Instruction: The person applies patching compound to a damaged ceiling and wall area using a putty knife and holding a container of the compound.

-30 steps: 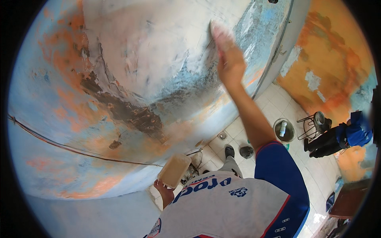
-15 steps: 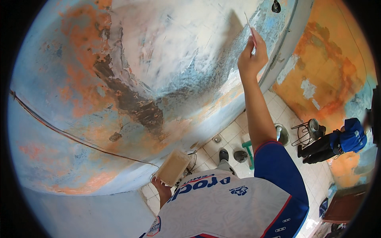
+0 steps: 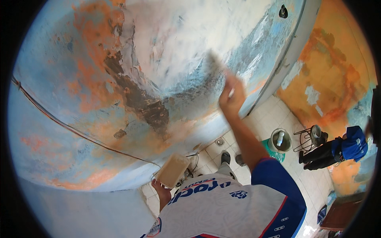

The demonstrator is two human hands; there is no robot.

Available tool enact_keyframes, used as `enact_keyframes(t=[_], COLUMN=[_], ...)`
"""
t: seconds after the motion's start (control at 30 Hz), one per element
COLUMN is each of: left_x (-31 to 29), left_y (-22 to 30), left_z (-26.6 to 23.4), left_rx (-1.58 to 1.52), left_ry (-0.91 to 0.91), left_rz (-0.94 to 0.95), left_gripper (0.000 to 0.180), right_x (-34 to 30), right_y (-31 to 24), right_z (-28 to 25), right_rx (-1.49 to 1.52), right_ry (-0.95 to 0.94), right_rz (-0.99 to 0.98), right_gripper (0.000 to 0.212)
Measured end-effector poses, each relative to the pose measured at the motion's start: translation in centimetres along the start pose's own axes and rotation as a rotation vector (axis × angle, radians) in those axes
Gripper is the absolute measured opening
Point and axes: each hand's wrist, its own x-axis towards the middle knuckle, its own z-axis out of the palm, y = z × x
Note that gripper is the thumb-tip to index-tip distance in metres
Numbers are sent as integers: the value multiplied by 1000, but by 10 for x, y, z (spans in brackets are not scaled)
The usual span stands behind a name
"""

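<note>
My right hand (image 3: pixel 232 94) is raised in front of the wall, its fingers closed around a putty knife (image 3: pixel 216 62) that motion has smeared. The blade lies over the lower edge of a white, freshly coated patch (image 3: pixel 178 35); whether it touches is hard to tell. Below that patch the wall shows blue, grey and orange old paint, with a dark bare strip (image 3: pixel 145 105). Low on the left, my left hand (image 3: pixel 162 191) grips a tan rectangular tub (image 3: pixel 173 170) by its near end, close to my body and tilted. The tub's contents cannot be made out.
A cable (image 3: pixel 75 131) hangs along the wall on the left. On the tiled floor stand a bucket (image 3: pixel 274 147) and a metal stool (image 3: pixel 304 139) with a can on it. At the right, a person in blue (image 3: pixel 349 144) stands by an orange wall (image 3: pixel 333 79).
My right hand has swung down and to the left with the putty knife, from near the wall's corner to the patch's lower edge. The left hand and tub have barely moved.
</note>
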Motion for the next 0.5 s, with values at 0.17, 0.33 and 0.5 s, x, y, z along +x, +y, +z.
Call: enact_keyframes(t=[0.17, 0.33, 0.5], left_x=[-11, -26, -18], left_y=[7, 20, 4], left_z=[13, 28, 19], left_rx=[89, 82, 35], left_ry=[59, 80, 25], left_rz=[-6, -40, 15], left_gripper=[55, 53, 52], right_x=[131, 38, -141], right_y=[42, 22, -25], right_z=[-1, 16, 0], right_rx=[-188, -70, 97], right_ry=[206, -13, -466], right_rz=[-193, -217, -29], right_gripper=[29, 23, 32])
